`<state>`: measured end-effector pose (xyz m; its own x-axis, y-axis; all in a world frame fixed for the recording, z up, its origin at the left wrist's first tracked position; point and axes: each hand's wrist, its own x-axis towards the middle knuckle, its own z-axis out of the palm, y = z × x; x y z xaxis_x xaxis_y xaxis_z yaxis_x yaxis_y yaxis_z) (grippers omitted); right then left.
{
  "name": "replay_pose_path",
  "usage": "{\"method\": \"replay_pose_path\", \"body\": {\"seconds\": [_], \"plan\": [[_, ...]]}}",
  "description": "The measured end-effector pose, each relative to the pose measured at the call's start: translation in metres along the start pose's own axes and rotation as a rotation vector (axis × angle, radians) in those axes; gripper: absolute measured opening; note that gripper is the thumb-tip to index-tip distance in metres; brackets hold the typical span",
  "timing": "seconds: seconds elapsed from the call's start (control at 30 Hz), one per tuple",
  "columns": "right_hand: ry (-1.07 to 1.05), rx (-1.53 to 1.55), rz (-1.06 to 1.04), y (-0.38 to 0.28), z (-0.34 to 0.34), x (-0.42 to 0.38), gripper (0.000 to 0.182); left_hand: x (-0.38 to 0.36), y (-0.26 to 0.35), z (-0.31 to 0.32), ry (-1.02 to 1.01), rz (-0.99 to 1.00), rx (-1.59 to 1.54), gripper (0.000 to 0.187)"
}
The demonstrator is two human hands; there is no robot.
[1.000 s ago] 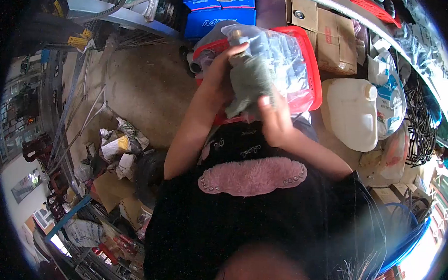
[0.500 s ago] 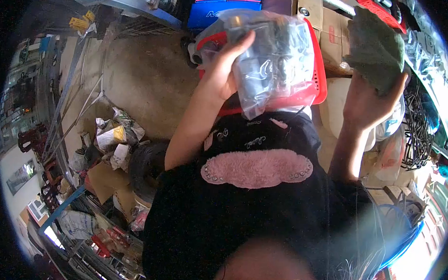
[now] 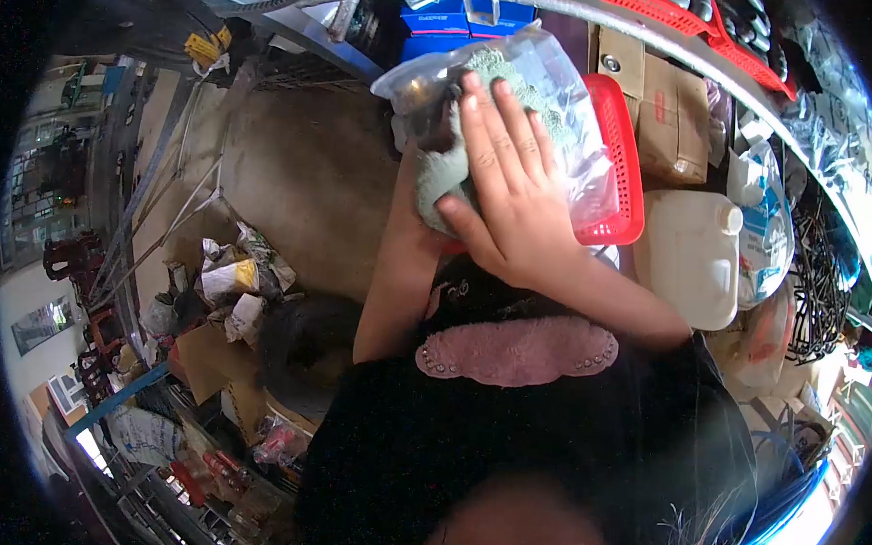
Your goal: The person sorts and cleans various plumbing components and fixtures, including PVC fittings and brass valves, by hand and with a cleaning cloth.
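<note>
My left hand [image 3: 410,190] supports a clear plastic bag [image 3: 580,133] from its left side; the fingers are mostly hidden. Dark, bulky contents show through the film, but I cannot make out what they are. A pale green cloth [image 3: 441,181] lies across the front of the bag. My right hand [image 3: 516,194] presses that cloth onto the bag, its fingers stretched out and the thumb lying over a fold.
A red plastic basket [image 3: 631,174] is behind the bag. To the right stand a white jug [image 3: 691,257] and a cardboard box [image 3: 674,122]. Blue boxes [image 3: 440,21] sit at the back, and a black tire [image 3: 308,355] lies at lower left.
My right hand has swung left with the cloth, from beside the cardboard boxes onto the bag. The bag has stayed in my left hand, and the white jug has come into clearer view.
</note>
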<state>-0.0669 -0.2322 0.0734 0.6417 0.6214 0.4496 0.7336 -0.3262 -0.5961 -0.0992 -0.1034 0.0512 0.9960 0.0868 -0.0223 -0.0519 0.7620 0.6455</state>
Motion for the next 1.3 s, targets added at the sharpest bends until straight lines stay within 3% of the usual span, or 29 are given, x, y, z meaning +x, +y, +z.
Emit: {"method": "replay_pose_path", "body": {"seconds": [0.07,0.2,0.3,0.47,0.53,0.77,0.83,0.87,0.9,0.97,1.0,1.1,1.2,1.3], "plan": [[0.019,-0.069,0.009,0.004,0.0,0.007,0.073,-0.001,0.006,0.017,0.006,0.093,0.272,0.049],[0.081,-0.097,-0.018,0.003,-0.003,0.016,0.07,0.001,0.004,-0.006,0.044,0.09,-0.018,0.054],[0.156,-0.052,0.025,0.014,-0.004,0.022,0.062,-0.012,0.014,0.001,0.157,0.163,0.234,0.068],[0.177,0.137,0.046,0.064,-0.001,0.014,0.052,-0.015,0.026,0.017,0.133,0.258,0.285,0.077],[0.092,0.242,0.099,0.074,-0.004,0.005,0.052,-0.018,0.025,0.024,0.152,0.266,0.194,0.077],[0.044,0.963,0.549,0.058,-0.031,-0.022,0.046,-0.022,0.038,0.02,0.265,0.249,0.29,0.067],[-0.064,0.98,0.779,0.056,-0.049,-0.025,0.046,-0.026,0.039,0.013,0.359,0.163,0.147,0.063],[-0.14,1.006,0.858,0.062,-0.056,-0.03,0.047,-0.026,0.039,0.013,0.354,0.162,0.106,0.062],[-0.06,1.143,0.843,0.063,-0.057,-0.032,0.052,-0.024,0.04,0.013,0.349,0.162,0.064,0.06],[-0.155,1.207,0.781,0.067,-0.063,-0.034,0.067,-0.02,0.039,0.013,0.366,0.167,0.022,0.058],[-0.188,1.158,0.742,0.066,-0.066,-0.033,0.073,-0.019,0.038,0.013,0.387,0.17,0.021,0.058],[-0.325,1.065,0.888,0.058,-0.071,-0.028,0.084,-0.019,0.037,0.003,0.375,0.166,0.054,0.058],[-0.41,1.154,0.832,0.065,-0.069,-0.034,0.057,-0.021,0.037,0.003,0.347,0.147,0.048,0.058],[-0.359,1.195,0.843,0.06,-0.071,-0.039,0.05,-0.022,0.039,0.016,0.295,0.121,-0.03,0.059]]}}
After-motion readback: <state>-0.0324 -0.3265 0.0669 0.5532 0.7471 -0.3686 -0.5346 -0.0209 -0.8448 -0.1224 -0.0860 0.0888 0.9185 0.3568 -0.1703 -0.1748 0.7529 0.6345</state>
